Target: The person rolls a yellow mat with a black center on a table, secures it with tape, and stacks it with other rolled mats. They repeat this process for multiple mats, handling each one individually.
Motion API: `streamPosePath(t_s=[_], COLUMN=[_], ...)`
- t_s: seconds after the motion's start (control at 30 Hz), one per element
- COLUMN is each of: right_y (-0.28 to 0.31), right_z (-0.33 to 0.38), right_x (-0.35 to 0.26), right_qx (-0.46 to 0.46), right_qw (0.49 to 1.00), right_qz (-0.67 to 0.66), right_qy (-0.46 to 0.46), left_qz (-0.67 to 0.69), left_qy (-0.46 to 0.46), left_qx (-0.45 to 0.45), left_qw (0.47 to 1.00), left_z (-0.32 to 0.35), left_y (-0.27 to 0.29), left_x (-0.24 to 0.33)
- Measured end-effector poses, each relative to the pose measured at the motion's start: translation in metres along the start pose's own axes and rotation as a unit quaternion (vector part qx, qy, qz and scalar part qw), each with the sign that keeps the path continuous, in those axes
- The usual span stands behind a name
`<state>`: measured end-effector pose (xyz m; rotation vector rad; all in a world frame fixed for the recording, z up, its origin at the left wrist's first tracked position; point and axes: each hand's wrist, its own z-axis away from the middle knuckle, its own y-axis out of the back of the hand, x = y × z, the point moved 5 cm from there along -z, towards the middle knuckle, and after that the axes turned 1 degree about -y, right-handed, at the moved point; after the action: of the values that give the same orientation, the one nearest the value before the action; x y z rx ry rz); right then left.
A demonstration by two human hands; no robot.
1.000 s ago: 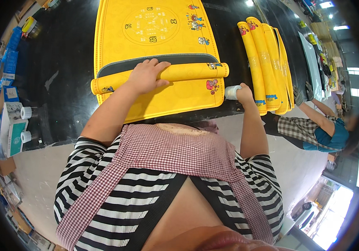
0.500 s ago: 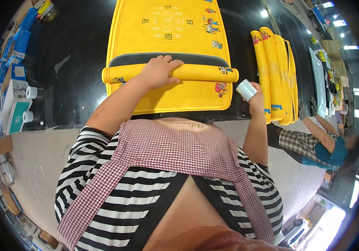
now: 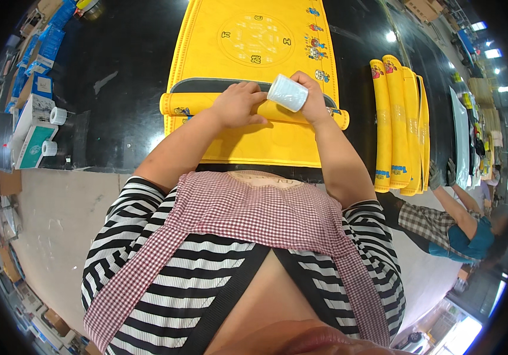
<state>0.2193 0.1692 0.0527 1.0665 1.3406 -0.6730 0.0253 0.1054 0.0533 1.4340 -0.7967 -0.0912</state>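
**As one soft yellow printed mat [image 3: 280,112] is lying nearly rolled, its dark grey end strip [image 3: 200,85] is showing**

While I am watching from beside the long black table [image 3: 129,65], the rolled mat is lying crosswise on a flat yellow mat with printed figures and a circle [image 3: 206,53]. The person's left hand [image 3: 237,105] is resting on the roll, its fingers spread rather than closed round it, the thumb standing apart. The right hand [image 3: 313,97] is gripping a whitish cylindrical roll of tape [image 3: 288,93] just above the mat roll, close to the left fingertips; whether those fingertips are touching a tape end, I cannot tell.

By my judgement the rolling is nearing its end: only the grey strip on the far side is lying unrolled. Whether any tape is binding this roll, the hands are keeping hidden. Several finished-looking yellow rolls [image 3: 393,118] are lying side by side to the right, shiny patches on them suggesting clear tape. Beyond these, a co-worker in a teal top [image 3: 461,241] is standing at the table.
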Motion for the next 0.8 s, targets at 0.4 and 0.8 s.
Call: streamPosePath(t_s=[0.4,0.8], right_y=[-0.02,-0.026], right_z=[-0.001,0.009], right_x=[0.016,0.01], right_qx=[-0.027,-0.011], right_qw=[0.998,0.989], right_qz=[0.027,0.142], right_qy=[-0.059,0.043], left_qz=[0.124,0.215], left_qy=[-0.062,-0.009], left_qx=[0.198,0.146], left_qw=[0.97,0.966], left_z=[0.004,-0.014], left_y=[0.038,0.04], left_x=[0.031,0.039])
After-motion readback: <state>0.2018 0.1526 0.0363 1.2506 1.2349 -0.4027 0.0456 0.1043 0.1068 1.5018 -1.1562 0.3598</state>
